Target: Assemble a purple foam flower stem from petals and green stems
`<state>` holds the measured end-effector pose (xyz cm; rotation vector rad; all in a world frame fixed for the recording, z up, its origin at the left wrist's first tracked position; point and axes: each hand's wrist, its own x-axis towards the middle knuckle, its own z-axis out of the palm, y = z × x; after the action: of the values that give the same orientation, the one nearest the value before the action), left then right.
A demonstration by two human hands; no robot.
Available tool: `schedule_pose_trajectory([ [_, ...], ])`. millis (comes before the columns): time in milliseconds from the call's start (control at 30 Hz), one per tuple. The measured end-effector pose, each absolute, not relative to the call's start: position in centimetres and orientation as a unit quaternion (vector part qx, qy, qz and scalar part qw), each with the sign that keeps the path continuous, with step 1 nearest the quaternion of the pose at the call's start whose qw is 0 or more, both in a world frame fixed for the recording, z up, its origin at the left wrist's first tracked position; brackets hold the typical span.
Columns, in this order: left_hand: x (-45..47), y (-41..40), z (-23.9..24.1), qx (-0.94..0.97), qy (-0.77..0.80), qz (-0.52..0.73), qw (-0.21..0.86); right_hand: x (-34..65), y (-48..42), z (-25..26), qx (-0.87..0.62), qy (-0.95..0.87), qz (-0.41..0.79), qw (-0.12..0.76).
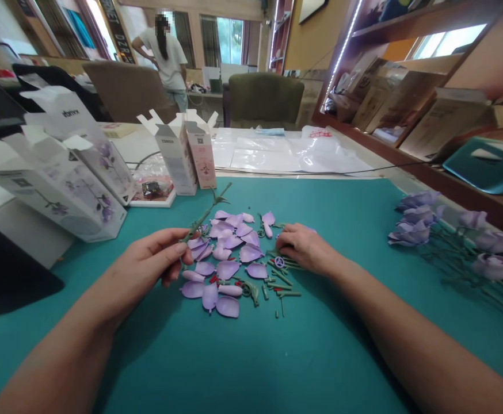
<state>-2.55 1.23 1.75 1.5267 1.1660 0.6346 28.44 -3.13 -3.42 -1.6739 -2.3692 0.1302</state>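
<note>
My left hand (pixel 154 261) pinches a thin green plastic stem (pixel 206 213) that points up and away from me. My right hand (pixel 305 247) lies knuckles up on a heap of small green stem pieces (pixel 279 282), fingers curled down into them; what they grip is hidden. Between the hands, several loose purple petals (pixel 228 259) are scattered on the teal mat (pixel 320 345), with a few tiny red bits among them.
Several finished purple flowers (pixel 450 236) lie at the mat's right edge. Opened white boxes (pixel 79 172) and two upright cartons (pixel 189 152) stand at the left and back. Clear plastic bags (pixel 286 152) lie beyond. A person (pixel 167 52) stands far back. Shelves run along the right.
</note>
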Motion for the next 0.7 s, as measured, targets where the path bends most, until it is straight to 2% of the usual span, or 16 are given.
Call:
schedule_pose_trajectory([
  [200, -2.5, 1.1, 1.9, 0.645, 0.487, 0.263, 0.527, 29.2, -3.0, -3.8, -0.620, -0.765, 0.061, 0.164],
  [400, -2.4, 1.2, 1.8, 0.643, 0.476, 0.268, 0.537, 29.9, -2.9, -3.8, -0.636, -0.752, 0.055, 0.162],
  [700, -2.3, 0.7, 1.7, 0.653, 0.450, 0.265, 0.549, 29.5, -3.5, -3.5, -0.622, -0.751, 0.033, 0.221],
])
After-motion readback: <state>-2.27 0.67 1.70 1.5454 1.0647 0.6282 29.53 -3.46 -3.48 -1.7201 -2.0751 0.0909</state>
